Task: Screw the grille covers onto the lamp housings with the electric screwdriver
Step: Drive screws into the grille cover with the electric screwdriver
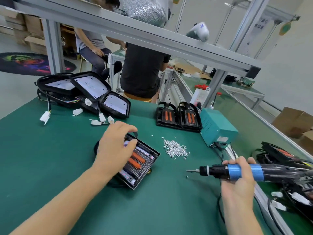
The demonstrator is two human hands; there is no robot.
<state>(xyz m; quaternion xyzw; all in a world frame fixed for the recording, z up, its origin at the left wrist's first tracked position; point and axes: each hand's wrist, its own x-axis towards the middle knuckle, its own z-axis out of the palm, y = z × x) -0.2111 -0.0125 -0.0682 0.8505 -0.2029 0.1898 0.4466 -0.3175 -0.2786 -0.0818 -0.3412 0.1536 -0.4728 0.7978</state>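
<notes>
While gripped: housing under left hand.

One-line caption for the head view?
Left hand steadies lamp housing; right hand holds electric screwdriver beside loose screws.

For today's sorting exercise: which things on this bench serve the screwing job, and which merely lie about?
Job:
black lamp housing with orange strips, under the left hand
black-and-blue electric screwdriver, in the right hand
pile of small silver screws

Lying about:
teal metal power box
loose white plastic connectors
</notes>
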